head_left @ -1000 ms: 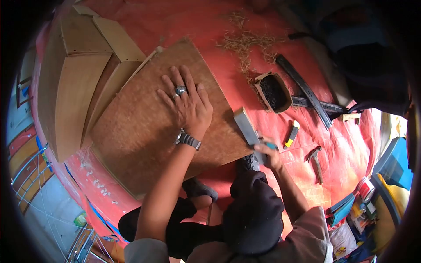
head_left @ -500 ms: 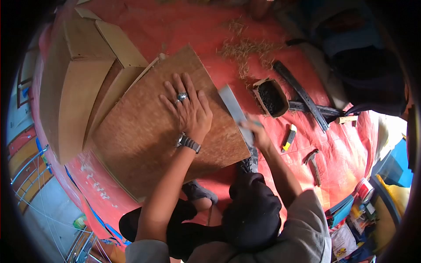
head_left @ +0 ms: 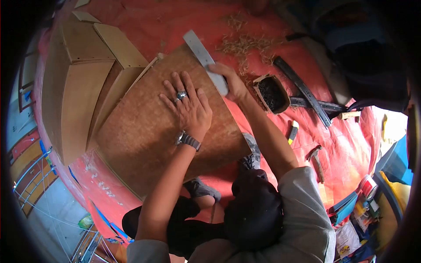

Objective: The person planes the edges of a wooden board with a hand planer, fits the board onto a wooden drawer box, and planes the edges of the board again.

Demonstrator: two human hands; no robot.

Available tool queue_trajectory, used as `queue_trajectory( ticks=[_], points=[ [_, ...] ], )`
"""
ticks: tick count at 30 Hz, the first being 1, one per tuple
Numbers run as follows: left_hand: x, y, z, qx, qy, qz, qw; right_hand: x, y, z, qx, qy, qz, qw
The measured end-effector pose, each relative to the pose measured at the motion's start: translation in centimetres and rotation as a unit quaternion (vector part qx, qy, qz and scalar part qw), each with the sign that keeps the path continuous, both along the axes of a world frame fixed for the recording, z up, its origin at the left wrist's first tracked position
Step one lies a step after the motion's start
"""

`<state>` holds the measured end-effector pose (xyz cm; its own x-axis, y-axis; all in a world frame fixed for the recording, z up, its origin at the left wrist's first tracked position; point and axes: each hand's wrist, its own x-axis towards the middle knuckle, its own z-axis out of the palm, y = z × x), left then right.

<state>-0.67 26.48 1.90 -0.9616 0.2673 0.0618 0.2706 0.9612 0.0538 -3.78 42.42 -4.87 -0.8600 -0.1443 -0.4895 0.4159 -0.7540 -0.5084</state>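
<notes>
A large brown wooden board [head_left: 144, 127] lies tilted across the space in front of me. My left hand [head_left: 188, 105], wearing a ring and a watch, presses flat on its upper face with the fingers spread. Along the board's right edge, near the far corner, lies a long grey metal tool that looks like a hand plane [head_left: 200, 50]. My right hand [head_left: 230, 82] is closed around the near end of this tool; the grip itself is partly hidden by the fingers.
Wooden panels [head_left: 87, 96] stand at the left. Curly shavings [head_left: 247, 46] lie beyond the board. On the red sheet at right are a box of dark screws or nails [head_left: 272, 94], black metal rails [head_left: 302, 92], a cutter knife [head_left: 293, 131] and a hammer [head_left: 316, 163].
My right hand has pushed the plane away from me along the board's right edge, towards the far corner. My left hand stays in place on the board.
</notes>
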Motion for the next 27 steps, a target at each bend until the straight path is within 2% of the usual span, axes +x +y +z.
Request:
queue_trajectory(
  ticks=[2,3,5,6,8,11,12,14,15,16,19,21,23,24,25,26,27],
  points=[
    [-0.2,0.1,-0.1,0.001,0.005,-0.002,1.000,4.9,0.9,-2.3,0.080,0.041,0.003,0.996],
    [-0.2,0.1,-0.1,0.002,0.007,-0.002,1.000,8.5,1.5,-3.0,0.091,0.022,0.006,0.996],
    [0.1,0.1,0.0,0.000,0.003,-0.002,1.000,17.3,2.4,-2.2,-0.009,-0.115,-0.003,0.993],
    [0.2,0.1,0.3,-0.001,-0.004,-0.002,1.000,21.3,2.7,-1.4,-0.037,-0.134,0.003,0.990],
    [-0.3,0.1,0.4,-0.001,-0.007,-0.002,1.000,26.2,3.4,0.1,0.019,-0.094,0.027,0.995],
    [-0.1,0.1,0.5,-0.003,-0.015,-0.004,1.000,23.6,2.9,-0.9,0.077,-0.099,0.034,0.991],
    [-0.1,0.0,0.4,-0.006,-0.014,-0.007,1.000,20.0,2.2,-1.9,0.148,-0.045,0.023,0.988],
    [-0.5,0.1,0.3,-0.013,-0.015,-0.007,1.000,8.2,0.6,-3.4,0.128,0.064,-0.003,0.990],
    [-0.4,0.1,0.4,-0.016,-0.022,-0.005,1.000,3.0,0.0,-2.7,0.142,0.026,-0.003,0.989],
    [-0.2,0.0,0.5,-0.020,-0.028,-0.002,0.999,-1.3,-0.5,-2.9,0.043,0.003,-0.001,0.999],
    [-0.2,-0.1,0.5,-0.027,-0.021,-0.007,0.999,-3.8,-0.7,-1.1,-0.096,-0.006,0.012,0.995],
    [0.0,-0.2,0.4,-0.022,-0.016,-0.006,1.000,-0.4,-0.2,-3.2,0.124,0.099,0.022,0.987],
    [-0.1,-0.1,0.3,-0.016,-0.012,-0.010,1.000,5.7,0.9,-5.4,0.150,0.083,0.014,0.985],
    [0.0,-0.1,0.3,-0.014,-0.015,-0.009,1.000,10.2,1.3,-5.4,0.064,0.011,0.007,0.998],
    [-0.1,-0.1,0.2,-0.013,-0.017,-0.008,1.000,14.4,2.2,-3.7,0.186,0.107,0.030,0.976],
    [0.1,-0.2,0.2,-0.008,-0.017,-0.005,1.000,18.6,3.0,-1.8,0.309,0.190,0.032,0.931],
    [0.1,-0.2,0.2,-0.004,-0.017,-0.004,1.000,20.9,3.3,0.6,0.226,0.104,0.050,0.967]
  ],
)
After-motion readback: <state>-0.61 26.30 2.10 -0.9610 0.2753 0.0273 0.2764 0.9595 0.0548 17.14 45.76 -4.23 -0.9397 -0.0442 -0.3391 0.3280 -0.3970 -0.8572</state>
